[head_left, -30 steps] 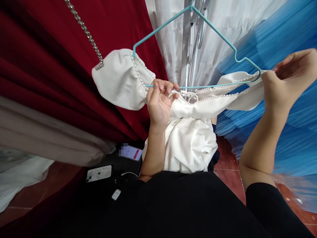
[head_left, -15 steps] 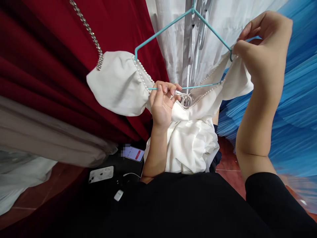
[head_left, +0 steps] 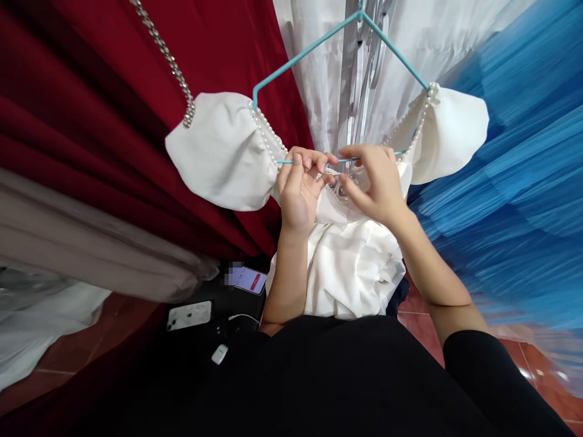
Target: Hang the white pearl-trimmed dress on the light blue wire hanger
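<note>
A white dress bodice (head_left: 337, 212) with pearl-beaded edges and puffed sleeves hangs on a light blue clothes hanger (head_left: 300, 56). My left hand (head_left: 304, 188) is closed with its fingers curled around the hanger's lower bar, in front of the neckline. My right hand (head_left: 376, 182) faces it, thumb and forefinger apart, its fingertips close to the left fingertips by the bar. Whether something thin lies between the two hands is too small to tell. White loops of cord (head_left: 337, 189) show behind the fingers. The gathered white skirt (head_left: 353, 267) drops into my lap.
A rhinestone chain (head_left: 164, 54) hangs at the left sleeve. Red fabric (head_left: 218, 54) hangs on the left, blue tulle (head_left: 514, 176) on the right. On a black surface lie a lit phone (head_left: 249, 280), a white phone (head_left: 189, 315) and a small white case (head_left: 219, 354).
My right hand has let go of the right shoulder edge and come down and left to my left hand. The right sleeve now hangs freely. My left hand has stayed put.
</note>
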A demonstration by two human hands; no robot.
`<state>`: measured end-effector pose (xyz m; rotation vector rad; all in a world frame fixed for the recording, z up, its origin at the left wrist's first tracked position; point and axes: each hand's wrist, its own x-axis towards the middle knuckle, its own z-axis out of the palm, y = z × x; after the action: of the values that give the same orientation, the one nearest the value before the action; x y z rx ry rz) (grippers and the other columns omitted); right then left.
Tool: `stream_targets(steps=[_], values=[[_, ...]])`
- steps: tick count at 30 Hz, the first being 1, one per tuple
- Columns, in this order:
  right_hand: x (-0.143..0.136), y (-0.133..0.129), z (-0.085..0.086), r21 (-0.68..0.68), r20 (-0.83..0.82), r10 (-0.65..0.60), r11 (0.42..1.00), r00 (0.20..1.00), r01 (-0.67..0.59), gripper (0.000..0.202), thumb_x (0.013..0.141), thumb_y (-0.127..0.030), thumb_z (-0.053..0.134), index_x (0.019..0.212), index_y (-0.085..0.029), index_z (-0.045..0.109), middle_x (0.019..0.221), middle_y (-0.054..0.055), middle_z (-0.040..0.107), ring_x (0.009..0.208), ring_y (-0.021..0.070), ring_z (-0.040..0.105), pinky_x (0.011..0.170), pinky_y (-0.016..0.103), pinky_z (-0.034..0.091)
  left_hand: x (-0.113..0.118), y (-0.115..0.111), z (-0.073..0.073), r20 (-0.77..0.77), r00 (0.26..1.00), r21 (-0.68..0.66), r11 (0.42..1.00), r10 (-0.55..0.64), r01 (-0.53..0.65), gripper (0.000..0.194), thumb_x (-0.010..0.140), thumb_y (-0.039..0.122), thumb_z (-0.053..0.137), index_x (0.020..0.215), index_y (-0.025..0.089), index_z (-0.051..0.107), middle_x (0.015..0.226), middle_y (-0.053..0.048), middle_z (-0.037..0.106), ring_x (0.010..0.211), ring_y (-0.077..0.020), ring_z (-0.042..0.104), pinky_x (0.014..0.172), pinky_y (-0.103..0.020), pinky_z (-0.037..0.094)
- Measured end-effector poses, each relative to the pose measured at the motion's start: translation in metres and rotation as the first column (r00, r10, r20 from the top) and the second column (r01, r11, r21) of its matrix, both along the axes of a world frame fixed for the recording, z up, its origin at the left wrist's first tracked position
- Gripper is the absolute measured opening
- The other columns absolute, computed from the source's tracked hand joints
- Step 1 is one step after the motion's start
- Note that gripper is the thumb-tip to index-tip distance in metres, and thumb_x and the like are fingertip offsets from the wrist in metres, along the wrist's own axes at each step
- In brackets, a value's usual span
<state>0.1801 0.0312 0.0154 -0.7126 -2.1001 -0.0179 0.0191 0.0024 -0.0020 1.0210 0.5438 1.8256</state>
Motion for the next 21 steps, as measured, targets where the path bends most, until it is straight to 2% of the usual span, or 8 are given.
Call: stream_targets(steps=[3, 7, 10, 12, 14, 16, 18, 21], values=[[-0.008, 0.007, -0.023, 0.070, -0.032, -0.100, 0.992, 0.994, 0.102, 0.026, 0.103, -0.037, 0.053, 0.125, -0.026, 0.062, 0.106, 0.002, 0.074, 0.097, 0.0238, 0.064, 0.100, 0.050, 0.048, -0.003, 0.001, -0.004, -0.043, 0.999, -0.029, 1.000, 0.004, -0.005, 0.032, 0.100, 0.052, 0.060, 0.086, 0.023, 0.053, 0.091, -0.004, 0.068, 0.113, -0.0231, 0.072, 0.082, -0.030, 0.060], [-0.009, 0.004, -0.022, 0.057, -0.114, -0.124, 0.990, 0.986, 0.131, 0.028, 0.105, -0.034, 0.049, 0.129, -0.028, 0.062, 0.111, 0.001, 0.075, 0.096, 0.0216, 0.064, 0.100, 0.047, 0.045, -0.007, -0.009, -0.004, -0.185, 0.982, -0.113, 0.993, 0.024, -0.045, 0.036, 0.097, 0.057, 0.063, 0.108, 0.023, 0.067, 0.118, -0.009, 0.077, 0.110, -0.0234, 0.076, 0.086, -0.031, 0.062], [-0.008, 0.004, -0.018, 0.038, -0.131, -0.124, 0.991, 0.984, 0.130, 0.024, 0.107, -0.031, 0.046, 0.119, -0.028, 0.066, 0.106, 0.000, 0.075, 0.095, 0.0204, 0.063, 0.098, 0.045, 0.043, -0.011, -0.026, 0.006, -0.404, 0.915, -0.144, 0.986, 0.023, -0.088, 0.039, 0.099, 0.054, 0.064, 0.110, 0.019, 0.076, 0.099, -0.008, 0.081, 0.082, -0.0179, 0.077, 0.073, -0.027, 0.060], [-0.008, 0.005, -0.018, 0.041, -0.130, -0.123, 0.991, 0.984, 0.129, 0.022, 0.107, -0.029, 0.046, 0.113, -0.027, 0.067, 0.101, -0.001, 0.074, 0.093, 0.0199, 0.062, 0.097, 0.044, 0.042, -0.013, -0.037, 0.019, -0.476, 0.869, -0.034, 0.985, 0.133, -0.169, 0.034, 0.102, 0.047, 0.062, 0.100, 0.018, 0.080, 0.079, -0.004, 0.077, 0.068, -0.0147, 0.071, 0.066, -0.026, 0.057], [-0.007, 0.005, -0.018, 0.059, -0.141, -0.114, 0.991, 0.983, 0.124, 0.021, 0.106, -0.026, 0.048, 0.112, -0.027, 0.068, 0.099, -0.001, 0.074, 0.092, 0.0194, 0.061, 0.095, 0.043, 0.042, -0.018, -0.043, 0.033, -0.419, 0.817, 0.189, 0.918, 0.397, -0.349, 0.022, 0.101, 0.034, 0.065, 0.092, 0.021, 0.080, 0.074, -0.001, 0.074, 0.068, -0.0141, 0.069, 0.068, -0.028, 0.056], [-0.007, 0.006, -0.018, 0.078, -0.153, -0.104, 0.990, 0.983, 0.117, 0.020, 0.104, -0.023, 0.050, 0.111, -0.027, 0.068, 0.097, -0.002, 0.074, 0.089, 0.0188, 0.061, 0.093, 0.042, 0.042, -0.027, -0.041, 0.044, -0.325, 0.661, 0.418, 0.729, 0.677, -0.542, 0.006, 0.093, 0.022, 0.074, 0.096, 0.024, 0.079, 0.087, -0.001, 0.074, 0.085, -0.0176, 0.069, 0.084, -0.034, 0.057], [-0.006, 0.007, -0.019, 0.082, -0.150, -0.102, 0.990, 0.983, 0.115, 0.020, 0.103, -0.022, 0.050, 0.110, -0.027, 0.068, 0.096, -0.002, 0.074, 0.088, 0.0185, 0.060, 0.093, 0.042, 0.042, -0.040, -0.030, 0.047, -0.366, 0.422, 0.567, 0.558, 0.830, -0.606, 0.033, 0.080, 0.020, 0.085, 0.112, 0.022, 0.075, 0.111, -0.004, 0.071, 0.113, -0.0251, 0.063, 0.111, -0.045, 0.048], [-0.005, 0.007, -0.019, 0.073, -0.129, -0.120, 0.989, 0.984, 0.130, 0.021, 0.104, -0.023, 0.049, 0.112, -0.027, 0.068, 0.098, -0.002, 0.073, 0.091, 0.0195, 0.061, 0.097, 0.044, 0.042, -0.062, -0.003, 0.040, -0.574, 0.218, 0.567, 0.575, 0.789, -0.589, 0.064, 0.071, 0.012, 0.090, 0.129, 0.021, 0.065, 0.132, -0.006, 0.064, 0.135, -0.0308, 0.050, 0.129, -0.051, 0.030]])
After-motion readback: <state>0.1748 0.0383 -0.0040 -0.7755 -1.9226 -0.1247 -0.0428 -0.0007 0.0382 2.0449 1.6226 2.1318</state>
